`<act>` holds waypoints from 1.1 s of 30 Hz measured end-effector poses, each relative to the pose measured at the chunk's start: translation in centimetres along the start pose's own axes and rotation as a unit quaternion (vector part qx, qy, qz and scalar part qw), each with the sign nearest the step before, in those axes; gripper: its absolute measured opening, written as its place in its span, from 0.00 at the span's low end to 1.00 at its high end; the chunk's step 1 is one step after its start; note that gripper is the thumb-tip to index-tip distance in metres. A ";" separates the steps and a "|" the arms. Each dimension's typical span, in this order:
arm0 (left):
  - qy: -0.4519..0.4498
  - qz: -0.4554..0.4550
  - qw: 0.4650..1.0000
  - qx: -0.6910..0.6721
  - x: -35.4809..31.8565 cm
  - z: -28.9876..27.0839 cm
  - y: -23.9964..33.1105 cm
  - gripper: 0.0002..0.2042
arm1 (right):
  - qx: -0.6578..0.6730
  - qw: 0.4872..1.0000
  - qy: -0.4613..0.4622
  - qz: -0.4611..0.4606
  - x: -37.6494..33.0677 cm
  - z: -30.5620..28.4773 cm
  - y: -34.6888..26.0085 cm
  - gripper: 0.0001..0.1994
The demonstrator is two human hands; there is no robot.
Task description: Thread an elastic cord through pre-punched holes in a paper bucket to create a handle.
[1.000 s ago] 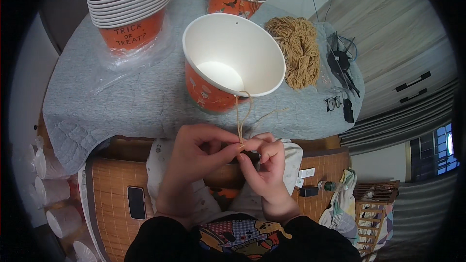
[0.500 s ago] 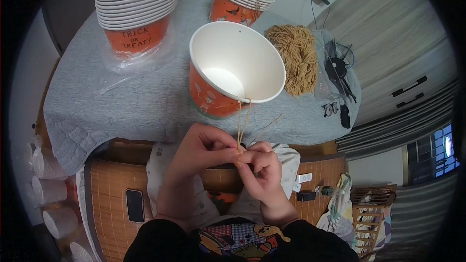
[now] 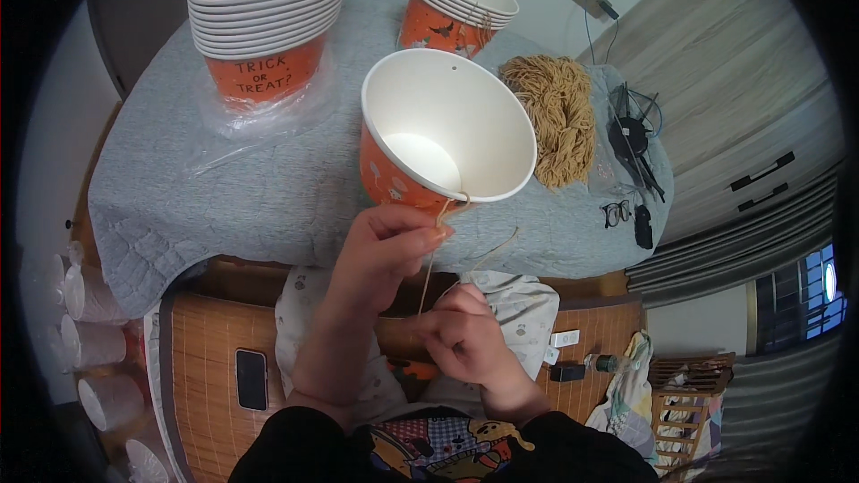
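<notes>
An orange paper bucket (image 3: 382, 172) with a white inside stands near the front edge of the cloth-covered table, its mouth tipped toward me. A thin tan cord (image 3: 427, 284) runs through a hole just under its near rim. My left hand (image 3: 386, 255) is closed, pinching the cord between thumb and forefinger close below that rim. Lower down, over my lap, my right hand (image 3: 467, 337) is closed on the cord where it stretches down from the left fingers. A loose cord end sticks up to the right, above the right hand.
A tall stack of orange buckets (image 3: 264, 76) in clear plastic stands at the left, a shorter stack (image 3: 434, 25) at the back. Right of the bucket lie a tan cord bundle (image 3: 565, 121), a black device with antennas (image 3: 632, 136) and glasses (image 3: 616, 213). A phone (image 3: 252, 380) rests beside my lap.
My hands were together below the bucket. The left has moved up to the rim with the cord, and the right has drawn down and apart, stretching the cord between them.
</notes>
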State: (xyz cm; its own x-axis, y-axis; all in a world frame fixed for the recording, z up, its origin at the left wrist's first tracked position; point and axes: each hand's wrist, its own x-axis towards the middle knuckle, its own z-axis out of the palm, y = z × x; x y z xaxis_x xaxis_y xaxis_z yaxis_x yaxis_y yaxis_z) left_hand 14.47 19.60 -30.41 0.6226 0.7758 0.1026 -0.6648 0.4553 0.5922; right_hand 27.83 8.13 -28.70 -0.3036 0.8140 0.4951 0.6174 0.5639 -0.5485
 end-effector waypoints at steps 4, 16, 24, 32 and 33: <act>0.027 0.033 0.998 0.052 0.4 0.8 -0.3 0.07 | -0.001 0.999 -0.033 0.000 0.1 -0.1 0.7 0.12; 0.038 0.164 0.968 0.187 -0.2 0.4 -1.0 0.05 | -0.035 0.999 0.016 0.024 -0.2 -0.2 3.3 0.09; 0.042 0.164 0.973 0.159 -0.3 0.5 -1.2 0.05 | -0.026 0.999 0.005 0.020 -0.6 -0.2 3.3 0.09; 0.087 0.214 0.947 0.224 -0.2 1.9 -1.1 0.05 | -0.004 0.998 -0.045 0.035 -1.2 0.2 2.8 0.10; 0.100 0.216 0.945 0.223 -0.2 2.3 -0.9 0.04 | -0.001 0.997 -0.063 0.034 -1.1 0.3 2.6 0.11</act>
State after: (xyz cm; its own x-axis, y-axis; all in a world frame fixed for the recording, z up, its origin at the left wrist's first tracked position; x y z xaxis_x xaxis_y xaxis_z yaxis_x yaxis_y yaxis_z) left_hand 15.92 18.05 -29.13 0.2122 0.9348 0.2849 -0.5713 -0.1179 0.8123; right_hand 29.62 8.74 -30.89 -0.3503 0.8611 0.3686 0.6410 0.5073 -0.5760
